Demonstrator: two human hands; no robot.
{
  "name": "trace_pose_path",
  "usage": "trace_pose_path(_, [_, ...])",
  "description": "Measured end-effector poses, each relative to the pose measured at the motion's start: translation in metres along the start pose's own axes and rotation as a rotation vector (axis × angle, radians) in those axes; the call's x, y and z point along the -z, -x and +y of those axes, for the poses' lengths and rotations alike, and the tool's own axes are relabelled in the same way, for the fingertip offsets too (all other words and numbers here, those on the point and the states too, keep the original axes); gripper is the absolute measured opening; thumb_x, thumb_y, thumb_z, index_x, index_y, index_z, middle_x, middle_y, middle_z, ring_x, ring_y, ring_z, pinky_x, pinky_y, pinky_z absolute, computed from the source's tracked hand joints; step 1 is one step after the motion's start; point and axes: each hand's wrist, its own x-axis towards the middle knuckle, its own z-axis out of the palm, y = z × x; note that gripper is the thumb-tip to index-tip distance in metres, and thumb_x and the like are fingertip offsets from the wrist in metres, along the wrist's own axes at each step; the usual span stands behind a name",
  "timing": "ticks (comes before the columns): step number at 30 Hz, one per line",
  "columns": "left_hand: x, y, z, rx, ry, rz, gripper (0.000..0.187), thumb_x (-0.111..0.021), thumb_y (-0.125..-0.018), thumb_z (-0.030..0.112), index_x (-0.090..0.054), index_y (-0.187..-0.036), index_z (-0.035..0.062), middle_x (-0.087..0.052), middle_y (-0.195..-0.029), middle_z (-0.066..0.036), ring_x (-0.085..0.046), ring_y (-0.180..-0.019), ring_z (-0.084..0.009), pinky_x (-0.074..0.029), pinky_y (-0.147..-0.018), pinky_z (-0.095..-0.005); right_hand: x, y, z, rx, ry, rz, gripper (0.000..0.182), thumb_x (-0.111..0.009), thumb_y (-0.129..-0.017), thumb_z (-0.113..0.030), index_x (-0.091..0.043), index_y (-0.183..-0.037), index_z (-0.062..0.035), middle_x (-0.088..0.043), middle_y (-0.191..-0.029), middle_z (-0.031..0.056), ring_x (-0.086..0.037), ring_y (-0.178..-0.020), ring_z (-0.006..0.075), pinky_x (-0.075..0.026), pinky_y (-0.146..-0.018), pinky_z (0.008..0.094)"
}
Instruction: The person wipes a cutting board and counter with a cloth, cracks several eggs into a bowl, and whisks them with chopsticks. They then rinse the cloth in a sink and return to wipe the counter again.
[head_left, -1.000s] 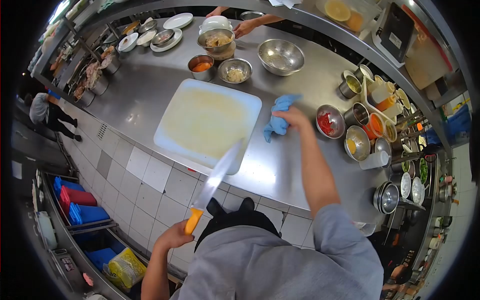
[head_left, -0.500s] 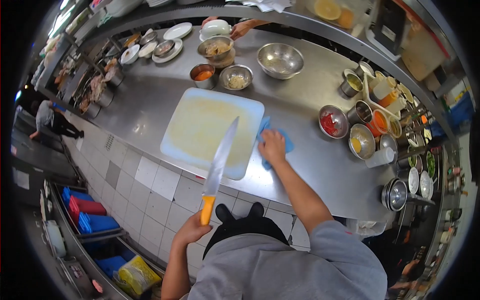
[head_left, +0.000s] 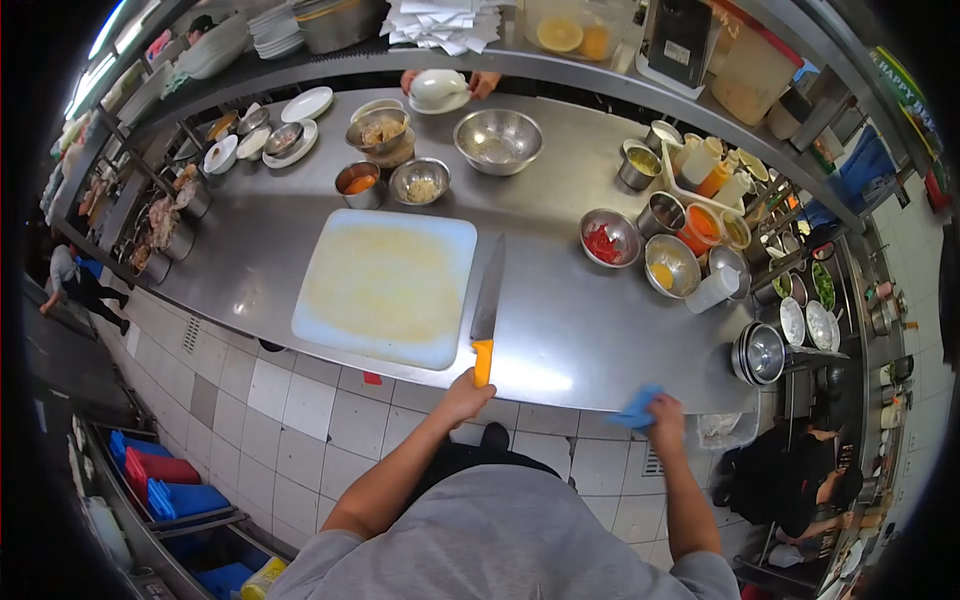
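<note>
From the head camera I see my own torso in a plain grey short-sleeved top, loose and softly creased across the chest and shoulders, with no print or logo showing. The sleeves end above the elbows, so both forearms are bare. My left hand (head_left: 462, 398) and right hand (head_left: 666, 416) wear no gloves. Below the shirt's edge I see dark clothing and black shoes.

Left hand (head_left: 465, 396): closed on the orange handle of the knife (head_left: 487, 310), at the worktop's (head_left: 560, 335) near edge.
Knife: laid just right of the board (head_left: 385, 285), blade pointed away.
Right hand (head_left: 665, 418): a blue cloth (head_left: 638, 407) is gripped at the worktop's near edge.
Bowls: a red-filled bowl (head_left: 609, 239) is seen right of the knife.
</note>
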Motion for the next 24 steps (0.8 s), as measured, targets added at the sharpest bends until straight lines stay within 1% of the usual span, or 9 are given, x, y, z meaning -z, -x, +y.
trace_pose_path(1, [-0.004,-0.010,-0.005,-0.014,-0.001,0.006,0.036,-0.064,-0.082,0.022,-0.051,-0.107,-0.0004,-0.059,-0.072,-0.010,-0.057,-0.054,-0.0209,-0.047,-0.049,-0.0343,0.012,0.025,0.037,-0.268,-0.094,0.013,0.026,-0.061,-0.069,0.001,-0.064,-0.092,-0.0118,-0.064,-0.106,0.0120,-0.060,-0.100,0.0316,-0.049,-0.086,0.0409])
trace_pose_path(3, [-0.012,-0.023,-0.008,-0.138,-0.330,0.277,0.049,-0.065,-0.080,0.027,-0.046,-0.115,-0.0021,-0.066,-0.089,-0.022,-0.067,-0.082,-0.0381,-0.053,-0.071,-0.0468,0.041,0.045,0.065,-0.849,-0.470,0.028,0.025,-0.058,-0.075,0.000,-0.063,-0.097,-0.0093,-0.063,-0.101,0.0097,-0.061,-0.095,0.0240,-0.049,-0.084,0.0351])
trace_pose_path(4, [-0.009,-0.017,0.009,-0.094,-0.284,0.237,0.063,-0.066,-0.078,0.029,-0.040,-0.128,-0.0007,-0.062,-0.109,-0.032,-0.062,-0.100,-0.0481,-0.050,-0.086,-0.0526,0.070,0.047,0.064,-1.159,-0.755,0.027,0.024,-0.056,-0.078,-0.001,-0.062,-0.101,-0.0079,-0.062,-0.098,0.0080,-0.061,-0.092,0.0203,-0.049,-0.082,0.0324])
trace_pose_path(8, [-0.006,-0.008,0.034,-0.229,-0.425,0.369,0.069,-0.064,-0.079,0.025,-0.035,-0.138,0.0022,-0.057,-0.113,-0.031,-0.063,-0.096,-0.0466,-0.051,-0.084,-0.0522,0.113,0.011,0.000,-1.127,-1.014,0.187,0.024,-0.058,-0.082,-0.002,-0.059,-0.105,-0.0061,-0.061,-0.096,0.0055,-0.059,-0.088,0.0156,-0.049,-0.081,0.0295])
trace_pose_path(15, [0.000,-0.024,0.022,-0.360,-0.664,0.325,0.067,-0.061,-0.082,0.012,-0.036,-0.144,0.0091,-0.046,-0.120,-0.026,-0.062,-0.094,-0.0441,-0.053,-0.081,-0.0508,0.068,-0.101,-0.083,-0.702,-1.049,-0.159,0.049,-0.070,-0.089,-0.020,-0.053,-0.132,-0.0054,-0.061,-0.114,0.0065,-0.058,-0.105,0.0165,-0.047,-0.093,0.0305])
trace_pose_path(17, [0.007,-0.012,0.026,-0.381,-0.671,0.361,0.065,-0.060,-0.082,0.012,-0.039,-0.143,0.0095,-0.045,-0.124,-0.027,-0.062,-0.096,-0.0450,-0.053,-0.082,-0.0506,0.037,-0.120,-0.110,-0.538,-0.971,-0.279,0.061,-0.074,-0.086,-0.023,-0.050,-0.139,-0.0069,-0.059,-0.126,0.0133,-0.056,-0.114,0.0231,-0.045,-0.099,0.0346])
trace_pose_path(19, [0.017,0.006,0.032,-0.418,-0.685,0.332,0.060,-0.062,-0.081,0.012,-0.044,-0.138,0.0079,-0.042,-0.130,-0.029,-0.060,-0.100,-0.0475,-0.053,-0.085,-0.0501,-0.034,-0.115,-0.110,-0.105,-0.351,-0.194,0.072,-0.080,-0.077,-0.028,-0.051,-0.139,-0.0077,-0.049,-0.139,0.0212,-0.050,-0.125,0.0361,-0.040,-0.106,0.0436])
trace_pose_path(23, [0.059,0.025,0.013,-0.716,-0.483,0.227,0.052,-0.064,-0.087,0.019,-0.046,-0.135,0.0084,-0.048,-0.132,-0.020,-0.061,-0.104,-0.0396,-0.053,-0.084,-0.0488,-0.072,-0.115,-0.199,-0.080,-0.056,-0.205,0.073,-0.081,-0.072,-0.025,-0.052,-0.137,-0.0075,-0.036,-0.148,0.0255,-0.038,-0.133,0.0457,-0.033,-0.111,0.0496])
trace_pose_path(24, [0.074,0.035,0.012,-0.733,-0.460,0.276,0.046,-0.063,-0.090,0.019,-0.049,-0.132,0.0079,-0.053,-0.128,-0.015,-0.064,-0.094,-0.0317,-0.054,-0.078,-0.0432,-0.085,-0.117,-0.206,-0.104,-0.073,-0.151,0.070,-0.081,-0.072,-0.024,-0.053,-0.135,-0.0085,-0.036,-0.148,0.0247,-0.036,-0.133,0.0465,-0.032,-0.112,0.0499])
